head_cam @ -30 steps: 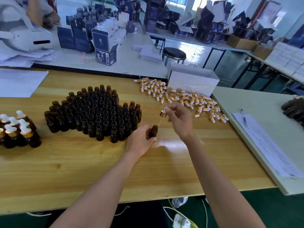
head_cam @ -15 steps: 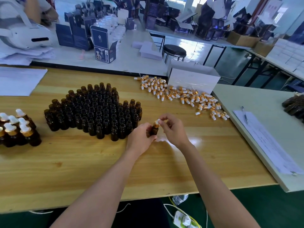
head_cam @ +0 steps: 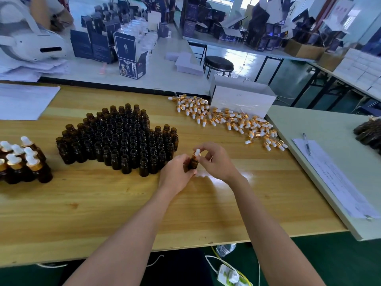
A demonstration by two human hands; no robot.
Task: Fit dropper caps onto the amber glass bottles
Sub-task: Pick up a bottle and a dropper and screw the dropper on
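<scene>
My left hand (head_cam: 176,176) grips an amber glass bottle (head_cam: 193,163) upright just above the wooden table (head_cam: 103,203). A dropper cap (head_cam: 196,153), gold collar and white bulb, sits on the bottle's neck, and my right hand (head_cam: 216,161) pinches it with fingertips. A dense cluster of open amber bottles (head_cam: 121,139) stands to the left of my hands. Several capped bottles (head_cam: 22,162) stand at the table's far left edge. A loose pile of dropper caps (head_cam: 226,120) lies at the back right.
A white cardboard box (head_cam: 241,98) stands behind the cap pile. White paper (head_cam: 24,102) lies at the back left. A grey side table (head_cam: 334,162) on the right carries a sheet with a pen (head_cam: 307,144). Dark cartons (head_cam: 127,56) and a stool (head_cam: 218,64) stand beyond.
A second ago my right hand held the cap above the bottle, its pipette pointing at the neck. It came down, and the cap now sits on the bottle with my fingers on it.
</scene>
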